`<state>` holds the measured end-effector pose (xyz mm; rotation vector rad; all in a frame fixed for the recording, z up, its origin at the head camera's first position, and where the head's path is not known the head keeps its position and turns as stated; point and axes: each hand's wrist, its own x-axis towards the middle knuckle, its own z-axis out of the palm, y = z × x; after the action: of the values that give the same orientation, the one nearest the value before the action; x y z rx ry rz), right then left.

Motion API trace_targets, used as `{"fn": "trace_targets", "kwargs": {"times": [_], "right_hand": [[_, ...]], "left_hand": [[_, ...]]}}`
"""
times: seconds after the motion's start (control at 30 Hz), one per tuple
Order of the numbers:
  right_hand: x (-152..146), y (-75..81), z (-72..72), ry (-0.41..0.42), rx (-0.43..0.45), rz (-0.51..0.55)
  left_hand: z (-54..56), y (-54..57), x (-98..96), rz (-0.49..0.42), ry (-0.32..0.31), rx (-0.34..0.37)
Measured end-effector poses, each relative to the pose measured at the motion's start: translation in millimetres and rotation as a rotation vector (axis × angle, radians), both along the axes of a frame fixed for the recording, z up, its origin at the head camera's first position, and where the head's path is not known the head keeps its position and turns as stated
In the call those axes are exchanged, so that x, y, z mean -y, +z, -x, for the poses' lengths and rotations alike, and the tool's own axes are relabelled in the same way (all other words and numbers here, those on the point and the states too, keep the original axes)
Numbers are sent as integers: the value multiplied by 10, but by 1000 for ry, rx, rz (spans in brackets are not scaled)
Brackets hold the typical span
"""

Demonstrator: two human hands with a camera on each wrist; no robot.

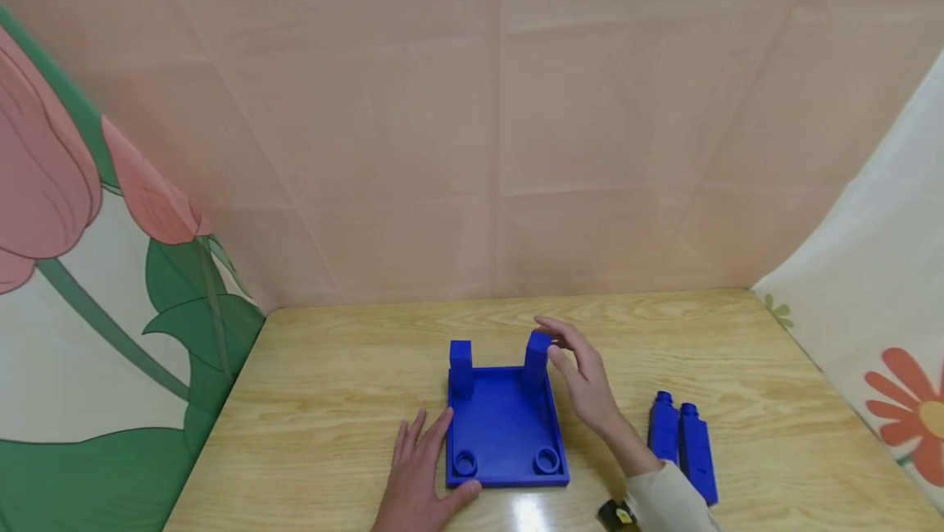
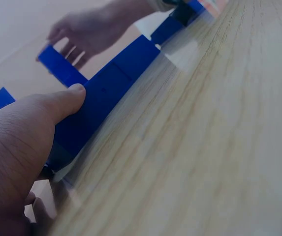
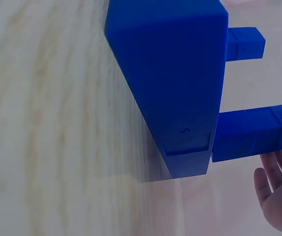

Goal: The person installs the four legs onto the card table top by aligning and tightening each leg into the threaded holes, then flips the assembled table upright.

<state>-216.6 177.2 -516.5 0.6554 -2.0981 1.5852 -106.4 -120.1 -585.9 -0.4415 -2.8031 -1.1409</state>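
Note:
A shallow blue plastic base [image 1: 504, 425] with a raised rim lies on the wooden table. Two square blue posts stand at its far corners, the left post [image 1: 461, 368] and the right post [image 1: 536, 364]. Round sockets [image 1: 546, 460] show at both near corners. My left hand [image 1: 422, 466] rests at the near left corner, straight fingers along the side and the thumb against the front wall. With thumb and index finger my right hand [image 1: 586, 380] pinches the top of the right post; its other fingers [image 3: 273, 172] hang loose beside it.
To the right, two loose blue posts [image 1: 696, 454] with round pegs lie side by side, partly behind the right sleeve [image 1: 667, 499]. A dark strap with a yellow mark [image 1: 618, 514] is at the right wrist. Pink cloth [image 1: 479, 147] hangs behind the table [image 1: 332, 368].

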Motion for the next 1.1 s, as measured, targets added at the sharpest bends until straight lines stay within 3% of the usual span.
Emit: {"fn": "trace_targets", "kwargs": {"times": [0.2, 0.57, 0.73, 0.97, 1.1], "right_hand": [[-44, -25, 22, 52, -5, -32], [14, 21, -1, -89, 115, -15], [33, 40, -12, -102, 112, -10], [-7, 24, -8, 16, 50, 27], [-50, 25, -1, 71, 55, -6]], "left_hand": [[6, -14, 2, -5, 7, -12], [6, -32, 1, 6, 16, -57], [5, -15, -3, 5, 14, -35], [5, -9, -5, 0, 11, -29], [5, -6, -4, -5, 8, -24]]}}
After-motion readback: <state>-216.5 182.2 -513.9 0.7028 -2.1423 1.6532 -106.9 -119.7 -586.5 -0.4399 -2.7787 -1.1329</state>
